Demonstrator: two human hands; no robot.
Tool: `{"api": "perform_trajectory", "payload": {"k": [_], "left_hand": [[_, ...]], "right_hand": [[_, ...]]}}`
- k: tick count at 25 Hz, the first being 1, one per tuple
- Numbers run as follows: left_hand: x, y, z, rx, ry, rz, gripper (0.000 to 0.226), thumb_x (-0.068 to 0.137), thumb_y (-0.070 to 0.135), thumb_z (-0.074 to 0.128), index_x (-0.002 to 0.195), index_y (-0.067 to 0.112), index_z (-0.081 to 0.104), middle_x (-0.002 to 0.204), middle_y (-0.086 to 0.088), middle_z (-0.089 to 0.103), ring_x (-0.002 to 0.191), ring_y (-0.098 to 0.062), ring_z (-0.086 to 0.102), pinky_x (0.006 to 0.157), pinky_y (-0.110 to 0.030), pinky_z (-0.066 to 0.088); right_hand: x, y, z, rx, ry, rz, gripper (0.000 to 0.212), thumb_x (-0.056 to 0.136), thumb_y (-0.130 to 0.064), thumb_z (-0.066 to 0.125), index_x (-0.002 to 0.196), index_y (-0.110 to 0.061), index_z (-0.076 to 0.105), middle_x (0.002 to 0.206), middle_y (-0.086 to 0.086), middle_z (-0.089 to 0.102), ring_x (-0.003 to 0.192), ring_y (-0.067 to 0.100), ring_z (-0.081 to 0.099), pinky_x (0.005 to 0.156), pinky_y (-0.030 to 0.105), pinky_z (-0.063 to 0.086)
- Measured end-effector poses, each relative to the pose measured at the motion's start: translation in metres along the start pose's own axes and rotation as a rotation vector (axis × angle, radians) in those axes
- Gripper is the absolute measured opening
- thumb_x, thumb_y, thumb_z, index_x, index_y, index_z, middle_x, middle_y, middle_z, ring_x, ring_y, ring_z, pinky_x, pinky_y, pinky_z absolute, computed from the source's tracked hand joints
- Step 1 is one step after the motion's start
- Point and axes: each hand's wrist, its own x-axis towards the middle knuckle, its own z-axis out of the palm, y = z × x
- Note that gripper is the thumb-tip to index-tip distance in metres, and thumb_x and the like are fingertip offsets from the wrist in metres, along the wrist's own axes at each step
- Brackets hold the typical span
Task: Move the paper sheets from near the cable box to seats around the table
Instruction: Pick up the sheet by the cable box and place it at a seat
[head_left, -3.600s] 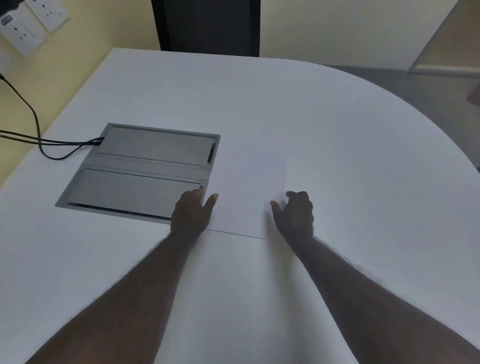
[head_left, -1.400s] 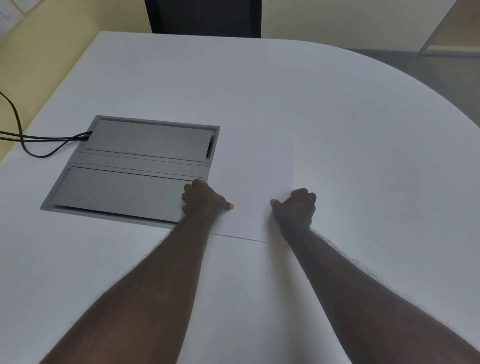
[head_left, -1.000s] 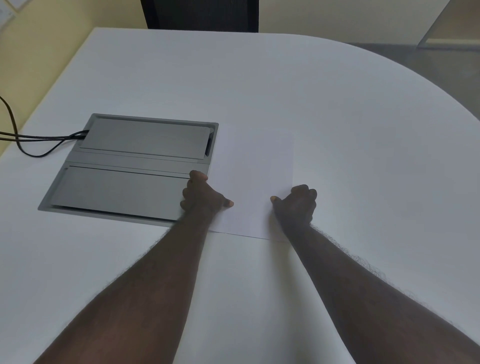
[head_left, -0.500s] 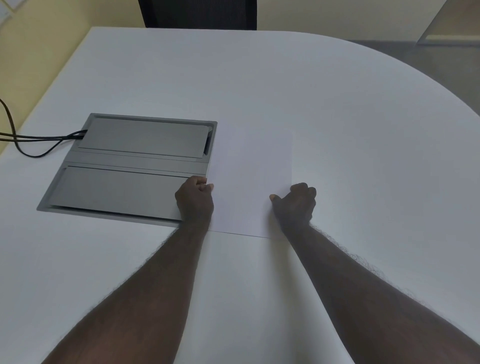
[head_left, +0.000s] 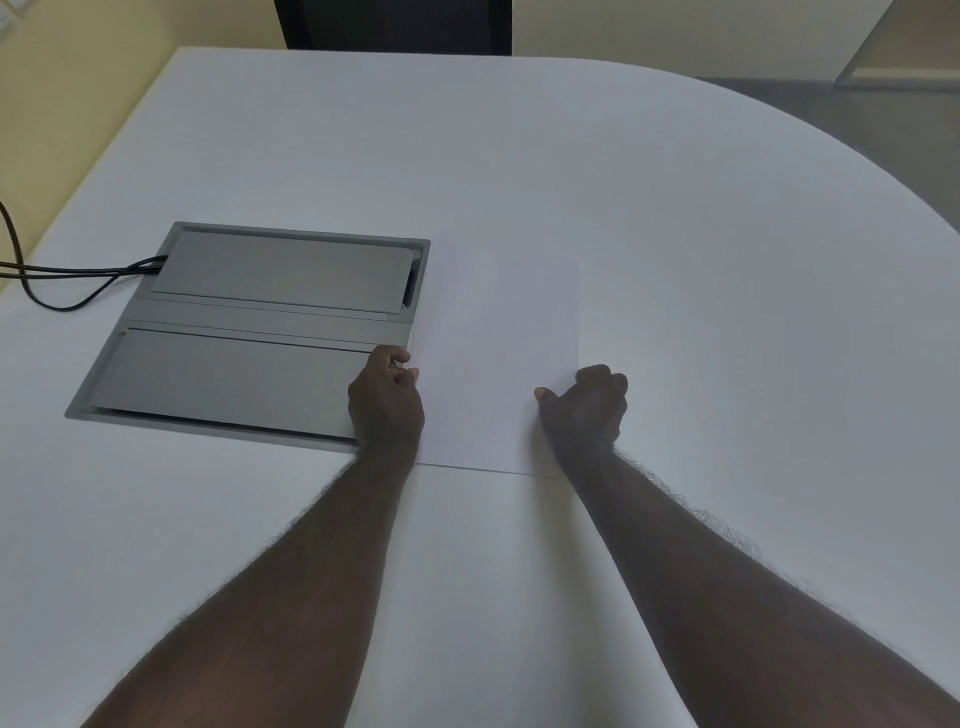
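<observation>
No sheet delivered: white rectangular paper sheets (head_left: 498, 358) lie beside the grey metal cable box (head_left: 249, 332). My left hand (head_left: 387, 402) pinches their edge; my right hand (head_left: 584, 408), curled, grips theirs opposite.

I see two bare forearms, no sleeves reaching into view. Fine hair shows along the outer edges of both. My left hand (head_left: 385, 402) and right hand (head_left: 584, 408) carry no glove, ring, watch or band that I can make out.
</observation>
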Motion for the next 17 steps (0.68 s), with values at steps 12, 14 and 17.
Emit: {"api": "perform_trajectory", "payload": {"k": [12, 14, 17], "left_hand": [[0.003, -0.006, 0.006, -0.145, 0.045, -0.067, 0.013, 0.09, 0.012, 0.062, 0.1, 0.006, 0.069, 0.088, -0.005, 0.068, 0.078, -0.014, 0.057, 0.064, -0.007, 0.038], [0.004, -0.008, 0.005, -0.195, 0.026, -0.097, 0.02, 0.091, 0.014, 0.061, 0.106, 0.004, 0.07, 0.09, -0.003, 0.067, 0.082, -0.014, 0.058, 0.072, -0.015, 0.04], [0.005, -0.01, 0.002, -0.272, -0.003, -0.12, 0.023, 0.093, 0.015, 0.06, 0.11, 0.002, 0.069, 0.093, -0.001, 0.066, 0.085, -0.013, 0.058, 0.08, -0.021, 0.044]], "right_hand": [[0.005, 0.004, 0.001, 0.058, -0.014, 0.019, 0.05, 0.082, -0.024, 0.076, 0.123, -0.007, 0.052, 0.125, 0.01, 0.048, 0.116, 0.031, 0.052, 0.089, 0.044, 0.046], [0.007, 0.006, 0.001, 0.094, -0.022, 0.027, 0.05, 0.083, -0.025, 0.075, 0.124, -0.01, 0.052, 0.126, 0.01, 0.048, 0.116, 0.03, 0.053, 0.09, 0.041, 0.046], [0.011, 0.007, 0.0, 0.175, 0.012, 0.015, 0.041, 0.089, -0.028, 0.067, 0.124, -0.011, 0.055, 0.125, 0.012, 0.054, 0.106, 0.023, 0.052, 0.084, 0.031, 0.037]]}}
